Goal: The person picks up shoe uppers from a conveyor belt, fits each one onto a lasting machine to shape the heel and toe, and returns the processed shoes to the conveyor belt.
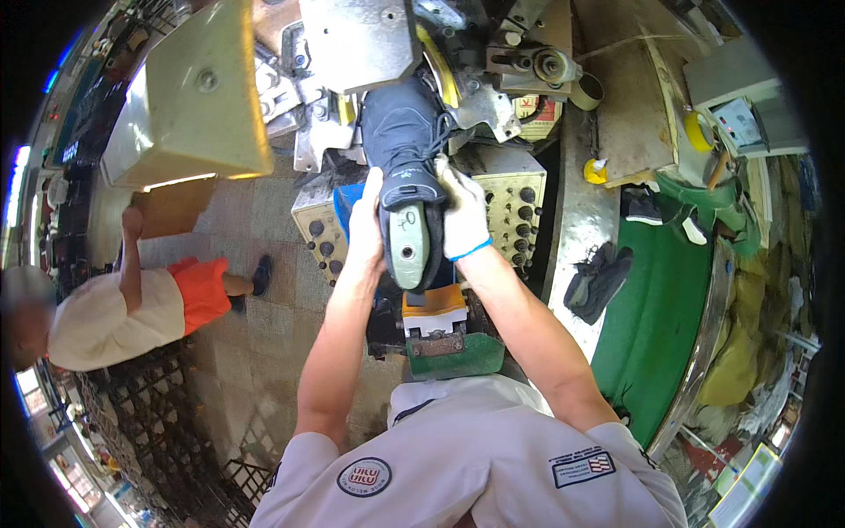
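A dark navy shoe upper (398, 123) with laces is fitted over a grey-green shoe last (407, 242), whose flat top with a round hole faces up. Its toe end reaches in among the metal clamps of a machine (359, 40), and the very tip is hidden under a metal plate. White-gloved, my left hand (367, 216) grips the left side near the heel. On the opposite side, my right hand (461, 211), in a white glove with a blue cuff, closes round the shoe by the laces and collar.
Knobbed control boxes (512, 207) flank the shoe, with an orange-topped pad (435, 302) below. At right, another dark shoe upper (598, 280) lies on a metal ledge beside a green surface (656, 326). A person in orange shorts (202, 295) is at left, near a rack (145, 422).
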A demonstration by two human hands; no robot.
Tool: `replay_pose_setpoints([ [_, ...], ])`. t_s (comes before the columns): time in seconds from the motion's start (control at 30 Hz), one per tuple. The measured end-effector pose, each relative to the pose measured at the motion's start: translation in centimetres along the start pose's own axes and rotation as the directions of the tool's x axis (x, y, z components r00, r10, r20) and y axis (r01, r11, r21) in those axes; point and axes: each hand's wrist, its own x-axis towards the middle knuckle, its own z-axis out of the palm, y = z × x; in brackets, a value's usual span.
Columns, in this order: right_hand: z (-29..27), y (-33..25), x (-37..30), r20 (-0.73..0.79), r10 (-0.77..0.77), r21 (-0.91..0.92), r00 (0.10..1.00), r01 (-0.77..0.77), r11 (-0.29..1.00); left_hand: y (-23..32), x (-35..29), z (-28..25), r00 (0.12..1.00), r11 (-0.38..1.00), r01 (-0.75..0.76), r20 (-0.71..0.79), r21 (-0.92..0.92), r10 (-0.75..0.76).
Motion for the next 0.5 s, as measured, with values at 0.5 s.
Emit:
replay_pose_setpoints([
  [0.5, 0.0, -0.9, 0.6, -0.024, 0.100, 0.084, 0.995, -0.098, 0.992, -2.9, 1.0, -0.4, 0.985, 0.987, -0.134, -0.100, 0.090, 0.143],
])
